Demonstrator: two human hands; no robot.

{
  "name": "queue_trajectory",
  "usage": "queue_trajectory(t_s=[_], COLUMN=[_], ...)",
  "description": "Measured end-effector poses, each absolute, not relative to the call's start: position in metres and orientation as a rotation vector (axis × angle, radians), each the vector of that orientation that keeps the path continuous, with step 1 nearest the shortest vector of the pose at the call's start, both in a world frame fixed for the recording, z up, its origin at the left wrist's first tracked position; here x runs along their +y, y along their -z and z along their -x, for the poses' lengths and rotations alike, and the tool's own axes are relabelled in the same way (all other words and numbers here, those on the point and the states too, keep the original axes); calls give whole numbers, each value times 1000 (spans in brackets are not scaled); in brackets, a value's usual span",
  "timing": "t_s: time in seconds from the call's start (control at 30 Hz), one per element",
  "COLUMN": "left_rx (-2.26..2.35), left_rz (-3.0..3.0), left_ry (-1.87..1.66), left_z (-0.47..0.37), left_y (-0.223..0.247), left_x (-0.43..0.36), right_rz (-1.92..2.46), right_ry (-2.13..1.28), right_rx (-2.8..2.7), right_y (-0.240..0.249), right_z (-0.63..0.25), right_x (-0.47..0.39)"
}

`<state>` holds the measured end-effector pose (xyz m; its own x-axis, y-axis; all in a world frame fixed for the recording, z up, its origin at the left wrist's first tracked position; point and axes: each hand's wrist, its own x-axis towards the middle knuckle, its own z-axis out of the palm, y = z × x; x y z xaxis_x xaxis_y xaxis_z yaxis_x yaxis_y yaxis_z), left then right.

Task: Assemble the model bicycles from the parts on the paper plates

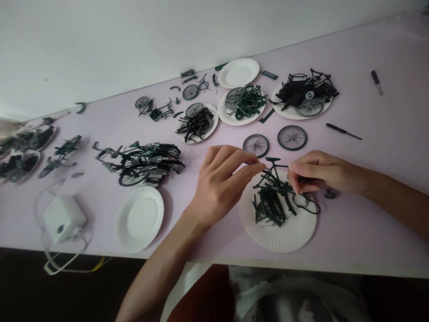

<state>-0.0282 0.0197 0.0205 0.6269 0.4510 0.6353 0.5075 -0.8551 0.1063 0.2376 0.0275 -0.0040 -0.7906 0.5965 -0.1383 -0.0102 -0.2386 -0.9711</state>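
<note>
A small dark green bicycle frame (275, 175) with a saddle is held up over a white paper plate (291, 239). My right hand (321, 172) is closed round its right end. At its left end, the thumb and fingers of my left hand (226, 179) are pinched together; what they grip is too small to make out. Dark green parts (273, 208) lie on the plate below, and a thin black loop (311, 205) hangs over its right rim. Two spoked wheels (292, 137) rest on the table just beyond my hands.
Plates with bicycle parts (243, 105) stand at the back. Assembled little bicycles (149, 163) are left of my left hand, behind a bare plate (140, 219). Two screwdrivers (343, 131) lie at the right. A white device (63, 219) with a cable sits near the front left edge.
</note>
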Motion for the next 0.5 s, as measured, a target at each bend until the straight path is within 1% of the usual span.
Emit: queue_trajectory(t_s=[0.5], left_rx=[-763], left_rz=[2722], left_ry=[915], left_z=[27], left_y=[-18], left_x=[19], right_rz=[690], right_ry=[-2106], right_rx=[-1582], right_y=[5], right_z=[-239], right_x=[28])
